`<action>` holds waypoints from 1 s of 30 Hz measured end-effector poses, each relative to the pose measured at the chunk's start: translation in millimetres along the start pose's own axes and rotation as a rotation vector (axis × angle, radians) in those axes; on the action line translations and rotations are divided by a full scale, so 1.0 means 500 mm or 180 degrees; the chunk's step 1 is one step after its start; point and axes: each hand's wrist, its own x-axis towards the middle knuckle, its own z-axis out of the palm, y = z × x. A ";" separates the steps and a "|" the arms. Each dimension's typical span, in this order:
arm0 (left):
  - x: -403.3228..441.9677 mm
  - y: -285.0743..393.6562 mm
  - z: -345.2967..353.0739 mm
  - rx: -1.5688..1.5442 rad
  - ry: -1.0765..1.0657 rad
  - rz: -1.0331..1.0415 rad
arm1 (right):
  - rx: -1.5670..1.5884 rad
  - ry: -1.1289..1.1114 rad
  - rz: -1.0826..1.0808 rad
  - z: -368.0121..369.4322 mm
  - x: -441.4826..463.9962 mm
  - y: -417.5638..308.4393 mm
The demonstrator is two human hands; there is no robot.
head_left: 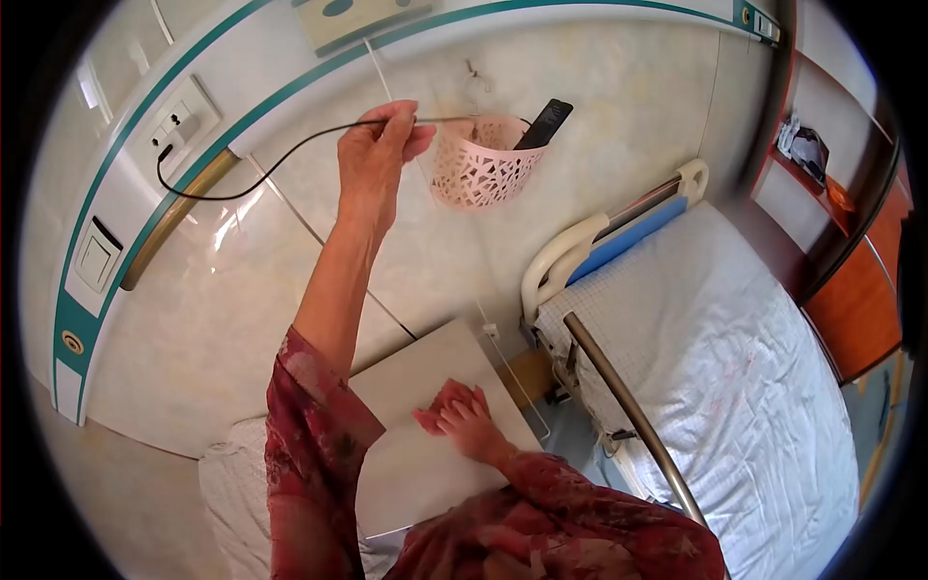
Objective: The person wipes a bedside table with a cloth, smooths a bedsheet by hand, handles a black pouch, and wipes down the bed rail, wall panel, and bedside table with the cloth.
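My left hand [377, 140] is raised at the wall, its fingers pinched on a thin black cable [290, 155]. One end of that cable is plugged in at the wall socket [179, 121]; on the other side it runs towards a pink openwork basket [488, 174] hanging from a hook. A black remote control [547, 124] sticks up out of the basket. Lower down, my right hand [474, 428] rests on a crumpled red cloth [448, 404], fingers bent over it. The cloth lies on a pale, flat cabinet top [416, 478].
To the right stands a bed [715, 338] with a white sheet, a headboard [619, 237] and a metal rail [633, 416]. Open shelves [822, 174] are at the far right. A teal-striped wall panel [464, 29] with a light switch [97, 254] curves above and left.
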 end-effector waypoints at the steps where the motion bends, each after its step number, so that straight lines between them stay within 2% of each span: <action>1: -0.003 -0.001 -0.009 0.0037 0.0049 -0.0137 | -0.0008 0.0065 0.0008 0.000 0.019 -0.009; 2: -0.011 -0.001 -0.021 0.0071 0.0122 -0.0277 | -0.0014 0.0113 0.0004 -0.001 0.032 -0.020; 3: -0.032 -0.054 -0.005 -0.0076 0.0233 -0.0335 | -0.0071 -0.0070 -0.0001 -0.013 -0.031 0.025; 5: -0.056 -0.065 -0.025 -0.0195 0.0470 -0.0440 | 0.0152 0.0218 -0.0016 0.014 -0.016 0.009; 7: -0.095 -0.080 -0.042 -0.0350 0.0582 -0.0457 | 0.0137 0.0182 -0.0092 0.004 -0.021 0.023; 11: -0.189 -0.106 -0.101 -0.0402 0.0516 -0.0948 | -0.0079 0.0297 -0.0086 -0.008 0.006 0.016; 14: -0.274 -0.137 -0.147 -0.0332 0.0585 -0.1364 | -0.0272 0.0191 -0.0137 0.046 0.011 0.027; 15: -0.313 -0.148 -0.168 -0.0237 0.0645 -0.1503 | -0.0540 -0.0057 -0.0180 0.055 0.032 0.039; 17: -0.412 -0.202 -0.248 0.0030 0.0804 -0.1541 | -0.0523 0.0325 -0.0365 0.104 0.071 0.077; 19: -0.568 -0.290 -0.381 0.0776 0.1168 -0.1430 | -0.0431 -0.0012 -0.0184 0.099 0.133 0.088; 20: -0.677 -0.326 -0.462 0.2206 0.1136 -0.1526 | -0.0406 0.0235 -0.0301 0.116 0.138 0.097; 21: -0.799 -0.354 -0.537 0.2525 0.1301 -0.1641 | -0.0402 0.0311 -0.0341 0.120 0.149 0.101; 23: -1.078 -0.397 -0.686 0.3381 0.1670 -0.2233 | -0.0363 0.0109 -0.0267 0.120 0.173 0.105; 24: -1.209 -0.399 -0.748 0.4025 0.1594 -0.2408 | -0.0380 0.0079 -0.0296 0.126 0.188 0.115; 26: -1.385 -0.382 -0.806 0.4500 0.1648 -0.3018 | -0.0369 0.0031 -0.0281 0.141 0.219 0.139; 27: -1.437 -0.393 -0.821 0.4607 0.1617 -0.3388 | -0.0320 -0.0302 -0.0102 0.152 0.238 0.156; 30: -1.548 -0.406 -0.851 0.4991 0.1587 -0.3916 | -0.0685 -0.0250 0.0063 0.159 0.279 0.153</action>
